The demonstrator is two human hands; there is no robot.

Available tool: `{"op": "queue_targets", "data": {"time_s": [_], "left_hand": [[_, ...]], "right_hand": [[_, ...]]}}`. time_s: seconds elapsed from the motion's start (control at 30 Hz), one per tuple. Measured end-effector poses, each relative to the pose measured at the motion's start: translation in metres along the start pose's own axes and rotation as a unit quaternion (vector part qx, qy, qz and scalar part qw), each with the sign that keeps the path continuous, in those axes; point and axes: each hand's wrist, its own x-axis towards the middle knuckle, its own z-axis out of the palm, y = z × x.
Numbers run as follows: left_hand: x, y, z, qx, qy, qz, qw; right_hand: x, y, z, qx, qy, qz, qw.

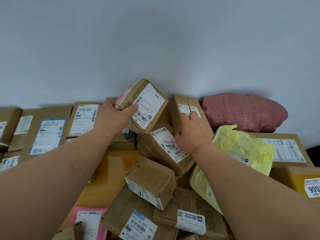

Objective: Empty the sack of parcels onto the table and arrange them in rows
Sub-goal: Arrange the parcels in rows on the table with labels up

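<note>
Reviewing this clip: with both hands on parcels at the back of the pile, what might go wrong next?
The left hand holds a brown box lifted and tilted over the heap; it might slip and scatter parcels. The right hand grips a leaning box; pulling it may shift the yellow bag beside it.

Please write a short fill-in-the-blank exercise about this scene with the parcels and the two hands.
1. The left hand holds a brown parcel ____ the pile.
2. The right hand grips a ____ box.
3. The crumpled mailer bag is ____.
4. The sack by the wall is ____.

Missing words: above; cardboard; yellow; red
</note>
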Motion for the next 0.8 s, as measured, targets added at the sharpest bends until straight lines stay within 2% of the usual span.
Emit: {"op": "queue_targets", "data": {"time_s": [0.13, 0.27, 0.4, 0.5, 0.63, 0.8], "left_hand": [[0.004, 0.000, 0.002, 0.011, -0.002, 0.007, 1.000], [0.007, -0.003, 0.003, 0.000, 0.004, 0.007, 1.000], [0.006, -0.003, 0.001, 0.008, 0.034, 0.013, 0.999], [0.006, -0.002, -0.003, 0.010, 0.071, 0.020, 0.997], [0.004, 0.000, -0.009, 0.020, 0.083, 0.028, 0.996], [0.001, 0.000, -0.014, 0.019, 0.072, 0.027, 0.997]], "right_hand": [[0.007, 0.000, -0.005, 0.017, -0.011, 0.037, 0.999], [0.010, -0.003, 0.000, -0.060, 0.008, -0.022, 0.998], [0.008, -0.008, 0.005, -0.056, -0.015, -0.055, 0.997], [0.009, -0.013, 0.002, -0.060, -0.040, -0.088, 0.993], [0.009, -0.032, -0.004, -0.087, -0.075, -0.128, 0.985], [0.008, -0.054, -0.001, -0.094, -0.163, -0.103, 0.977]]}}
